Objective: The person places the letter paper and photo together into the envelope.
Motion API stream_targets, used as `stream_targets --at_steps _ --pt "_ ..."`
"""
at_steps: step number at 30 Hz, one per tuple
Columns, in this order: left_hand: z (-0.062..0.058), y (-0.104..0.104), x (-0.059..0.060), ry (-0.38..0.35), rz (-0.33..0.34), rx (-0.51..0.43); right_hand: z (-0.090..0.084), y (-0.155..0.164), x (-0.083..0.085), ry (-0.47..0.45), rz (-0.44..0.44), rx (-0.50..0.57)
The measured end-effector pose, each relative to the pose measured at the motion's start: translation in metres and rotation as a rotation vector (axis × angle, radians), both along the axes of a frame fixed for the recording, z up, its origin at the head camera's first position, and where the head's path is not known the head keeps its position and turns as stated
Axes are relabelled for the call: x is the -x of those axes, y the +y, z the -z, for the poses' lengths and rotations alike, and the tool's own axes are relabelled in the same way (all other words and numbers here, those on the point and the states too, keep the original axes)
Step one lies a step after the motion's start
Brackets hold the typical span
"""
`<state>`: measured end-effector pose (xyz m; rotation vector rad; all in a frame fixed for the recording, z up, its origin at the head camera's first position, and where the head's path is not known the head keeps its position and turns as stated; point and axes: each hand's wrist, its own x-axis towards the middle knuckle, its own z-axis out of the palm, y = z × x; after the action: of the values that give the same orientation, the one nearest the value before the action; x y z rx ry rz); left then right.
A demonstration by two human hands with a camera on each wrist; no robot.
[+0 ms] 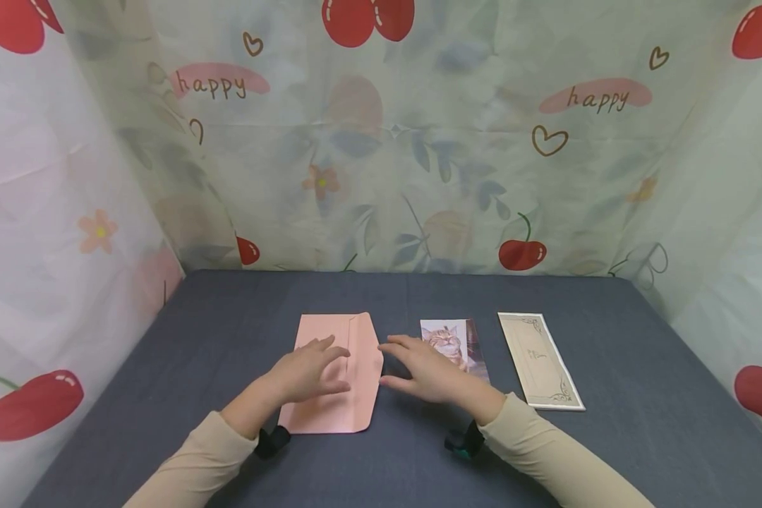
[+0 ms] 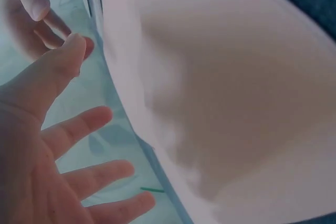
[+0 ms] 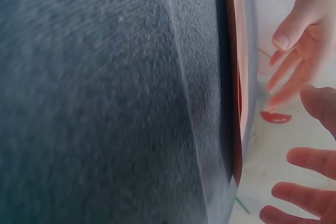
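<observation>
Left hand (image 1: 307, 372): laid over the pink envelope (image 1: 336, 374) near the tabletop's front edge, fingers straight and spread, nothing gripped.
Right hand (image 1: 428, 370): held just beside the envelope's right edge, fingers loosely extended, partly covering the cat photo (image 1: 452, 340).
Pink envelope: flat on the grey tabletop (image 1: 228, 317), flap at its right side; contents cannot be told.
Cream card (image 1: 540, 360): lying toward the right edge.

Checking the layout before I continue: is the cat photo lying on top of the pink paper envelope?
No, the cat photo lies on the grey cloth, right of the pink paper envelope.
</observation>
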<state>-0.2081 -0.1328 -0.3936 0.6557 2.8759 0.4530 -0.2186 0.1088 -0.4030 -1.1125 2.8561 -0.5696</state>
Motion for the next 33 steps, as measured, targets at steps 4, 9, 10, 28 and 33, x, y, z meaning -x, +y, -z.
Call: stream_targets --at_steps 4,9,10,28,33 --pt "0.004 0.001 -0.002 -0.027 -0.004 0.016 0.002 -0.007 -0.001 -0.02 -0.011 -0.006" --pt "0.008 0.002 -0.002 -0.036 0.002 0.039 0.004 -0.015 -0.002 -0.022 -0.028 -0.032" --pt "0.009 0.003 -0.002 -0.036 0.003 0.044 0.005 -0.016 -0.002 -0.026 -0.033 -0.034" --pt "0.014 0.004 -0.005 -0.089 -0.024 0.062 0.014 -0.033 -0.003 -0.055 -0.078 -0.14" --pt "0.016 0.003 -0.004 -0.087 -0.028 0.064 0.015 -0.034 -0.003 -0.053 -0.071 -0.16"
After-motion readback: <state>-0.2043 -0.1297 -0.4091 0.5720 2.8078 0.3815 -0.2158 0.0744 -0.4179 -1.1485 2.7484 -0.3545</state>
